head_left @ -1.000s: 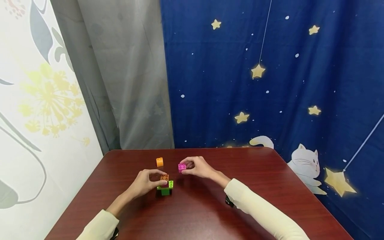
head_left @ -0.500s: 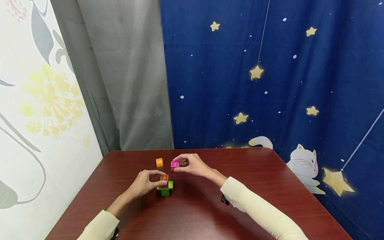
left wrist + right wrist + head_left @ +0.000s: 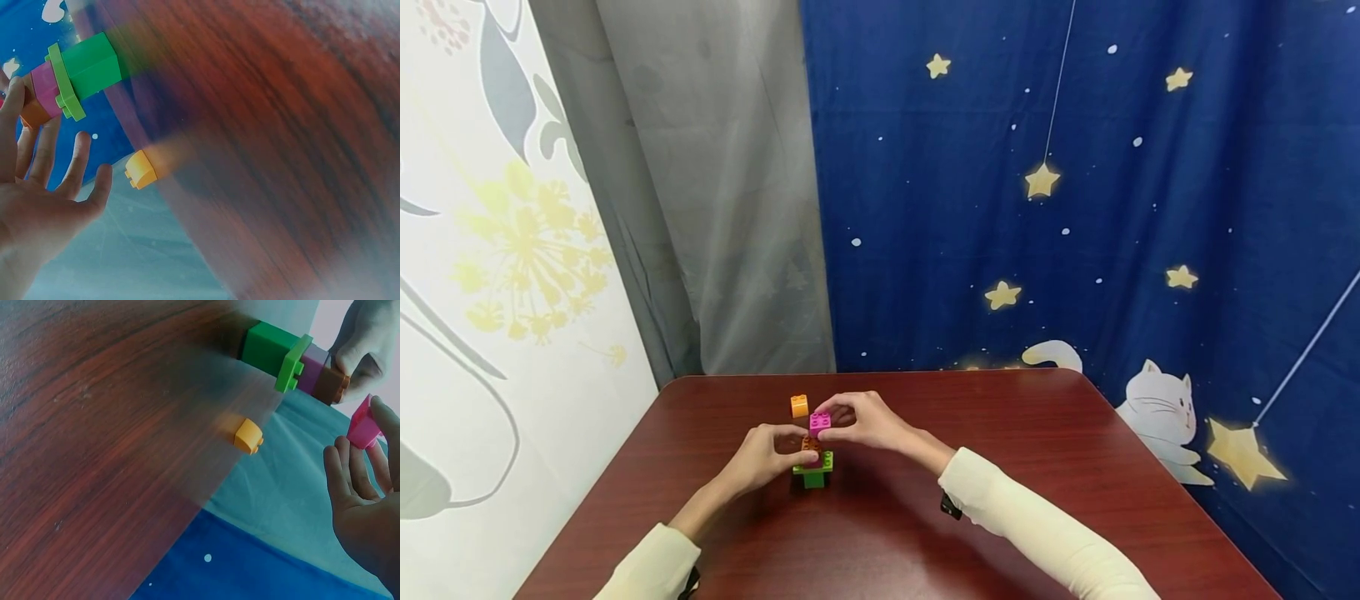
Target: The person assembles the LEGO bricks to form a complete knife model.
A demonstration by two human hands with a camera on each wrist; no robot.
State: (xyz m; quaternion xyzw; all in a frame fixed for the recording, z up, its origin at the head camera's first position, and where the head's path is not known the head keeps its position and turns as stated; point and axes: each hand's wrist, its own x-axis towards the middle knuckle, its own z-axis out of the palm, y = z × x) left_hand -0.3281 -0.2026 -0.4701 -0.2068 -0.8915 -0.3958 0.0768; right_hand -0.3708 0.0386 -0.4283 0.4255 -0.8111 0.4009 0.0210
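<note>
Backdrop, left to right: white floral-print panel (image 3: 535, 250), grey curtain (image 3: 752, 208), navy curtain (image 3: 917, 167) printed with yellow stars and, low at right, a white cat (image 3: 1163, 404). Work surface: dark red-brown wood-grain table (image 3: 925, 517) with rounded far corners.

Left hand (image 3: 758, 460), cream sleeve: thumb and fingertips pinch the upper part of a brick stack (image 3: 69, 80) from its left side; the remaining fingers are spread.

Small orange brick (image 3: 799, 406): on the table beyond the stack, touched by neither hand. Rounded side, studs on top.

Stack: upright on the table, between the hands, just right of the left palm. Bottom to top: green brick (image 3: 269, 347), plain-sided; wider lime-green plate (image 3: 292, 365), overhanging, with exposed studs at its ends; purple brick (image 3: 312, 367); brown-orange brick (image 3: 330, 385), studs uncovered.

Bright pink brick (image 3: 820, 423): held above the stack, four studs on its top face; a gap separates it from the brown-orange brick in the right wrist view.

Right hand (image 3: 867, 423), cream sleeve: grasps the pink brick between thumb and fingertips, from its right.
</note>
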